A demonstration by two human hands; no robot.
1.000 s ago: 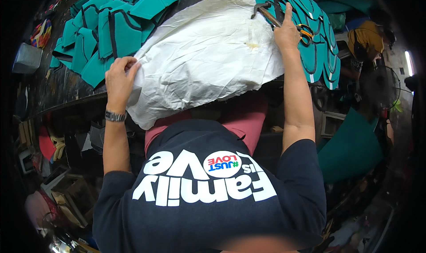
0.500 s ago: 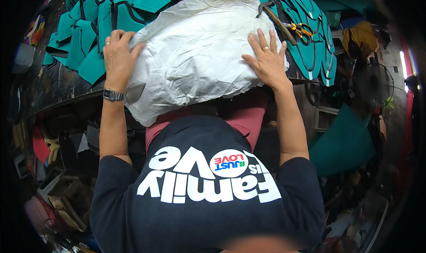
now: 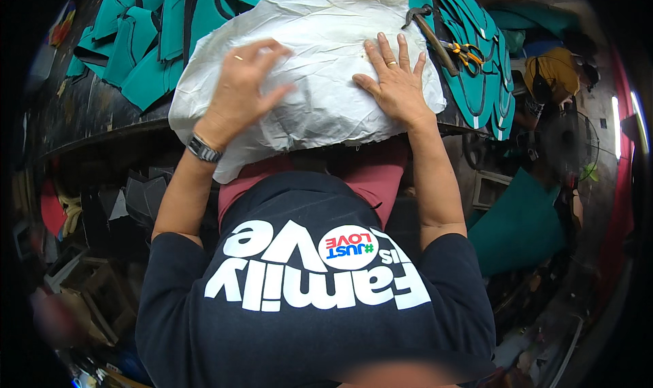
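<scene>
A large creased white cloth (image 3: 320,47) covers the middle of the dark table and hangs over its front edge, above my legs. My right hand (image 3: 396,78) lies flat on the cloth's right part with its fingers spread. Over the left part is my left hand (image 3: 248,88), blurred by motion, thumb and fingers apart and nothing between them. Whether it touches the cloth I cannot tell. Just right of the cloth lies a hammer (image 3: 433,41) with a wooden handle, beside scissors (image 3: 468,56) with orange and black handles.
Green pieces with black edging (image 3: 132,47) are heaped at the table's back left. More green pieces (image 3: 469,95) lie fanned out on the right, under the tools. A green sheet (image 3: 520,221) hangs low right of me. A person in a yellow top (image 3: 551,75) is farther off.
My left hand has moved right, from the cloth's left edge to over the cloth. That edge now spreads farther left, flatter. My right hand has shifted slightly left, still flat.
</scene>
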